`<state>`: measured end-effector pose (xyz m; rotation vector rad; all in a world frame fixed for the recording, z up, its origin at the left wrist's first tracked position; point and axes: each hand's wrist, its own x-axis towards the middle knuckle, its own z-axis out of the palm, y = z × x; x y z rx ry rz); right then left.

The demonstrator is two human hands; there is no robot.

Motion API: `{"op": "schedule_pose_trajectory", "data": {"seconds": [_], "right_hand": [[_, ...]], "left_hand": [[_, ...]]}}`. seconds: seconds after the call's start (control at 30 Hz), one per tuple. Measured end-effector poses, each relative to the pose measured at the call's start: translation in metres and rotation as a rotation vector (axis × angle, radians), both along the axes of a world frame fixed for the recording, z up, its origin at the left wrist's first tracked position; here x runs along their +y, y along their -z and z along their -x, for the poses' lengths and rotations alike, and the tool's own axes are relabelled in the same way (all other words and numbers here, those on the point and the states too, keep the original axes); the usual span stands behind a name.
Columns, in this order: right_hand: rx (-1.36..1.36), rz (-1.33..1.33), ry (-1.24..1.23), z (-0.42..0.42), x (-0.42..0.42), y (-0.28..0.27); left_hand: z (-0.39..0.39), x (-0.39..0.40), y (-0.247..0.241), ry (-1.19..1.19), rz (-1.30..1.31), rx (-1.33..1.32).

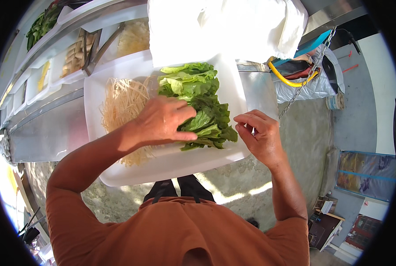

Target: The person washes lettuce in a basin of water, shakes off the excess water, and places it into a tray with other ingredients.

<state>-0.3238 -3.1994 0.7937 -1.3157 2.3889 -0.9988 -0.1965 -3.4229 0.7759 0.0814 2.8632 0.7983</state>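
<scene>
A white plastic tray (227, 156) lies before me, with pale, thin strands like enoki mushrooms (121, 99) on its left part. Beside them is a stack of green lettuce leaves (204, 113). My left hand (168, 119) is over the left edge of the lettuce, thumb and fingers spread; whether the fingertips touch the leaves cannot be told. My right hand (259, 133) is just past the tray's right rim, its fingers curled near the thumb. Nothing can be seen in it, though the inside of the fingers is partly hidden.
Metal tongs (91, 61) rest by containers of sliced pale food (76, 56) and shredded food (134, 36) at upper left. A white cloth or sheet (224, 30) overlaps the tray's far side. A metal chain (296, 94) hangs at right, near a bag with a yellow handle (287, 81).
</scene>
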Motion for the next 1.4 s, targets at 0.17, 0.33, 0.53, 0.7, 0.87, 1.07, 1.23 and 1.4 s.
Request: {"op": "schedule_pose_trajectory", "data": {"seconds": [0.17,0.33,0.53,0.7,0.87,1.07,1.23,1.4], "right_hand": [[-0.074,0.135,0.129,-0.01,0.016,0.01],[-0.149,0.253,0.225,-0.007,0.032,0.029],[-0.315,0.402,0.326,-0.006,0.049,0.048],[-0.455,0.484,0.419,-0.011,0.063,0.061],[-0.636,0.504,0.466,-0.022,0.059,0.064],[-0.739,0.512,0.446,-0.032,0.046,0.061],[-0.822,0.523,0.39,-0.028,0.042,0.06],[-0.848,0.52,0.339,-0.024,0.04,0.064]], "left_hand": [[0.003,0.003,0.057,0.046,-0.165,0.242],[0.013,0.01,0.057,-0.001,-0.137,0.129],[0.009,0.02,0.056,0.045,-0.224,0.205],[0.009,0.034,0.036,0.129,-0.081,0.424],[0.009,0.05,0.048,0.232,0.022,0.415],[0.005,0.063,0.06,0.181,-0.143,0.21],[0.028,0.015,0.048,-0.098,-0.11,0.495],[0.034,-0.027,0.056,-0.171,0.053,0.482]]}}
